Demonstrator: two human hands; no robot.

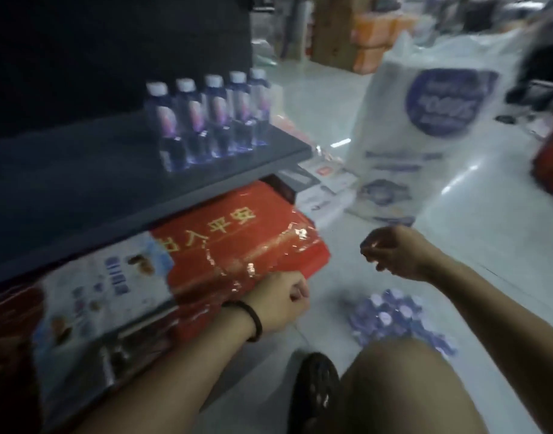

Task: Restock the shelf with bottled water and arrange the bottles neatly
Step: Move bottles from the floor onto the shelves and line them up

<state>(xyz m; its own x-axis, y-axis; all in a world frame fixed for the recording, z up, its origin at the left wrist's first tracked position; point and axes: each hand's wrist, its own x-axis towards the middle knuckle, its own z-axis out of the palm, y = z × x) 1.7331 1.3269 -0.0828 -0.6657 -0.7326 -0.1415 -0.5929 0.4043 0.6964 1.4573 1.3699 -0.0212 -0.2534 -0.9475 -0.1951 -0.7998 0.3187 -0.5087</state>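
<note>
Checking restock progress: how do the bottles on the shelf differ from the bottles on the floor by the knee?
The shelf bottles stand in one row of five, whole bodies showing; the floor bottles are bunched in a tight cluster, seen from above as caps only. The shelf bottles sit on the dark shelf; the floor bottles are not yet stocked. Both have pale caps and stand upright.

Black wristband (249, 321), black perforated shoe (316, 391)
</note>
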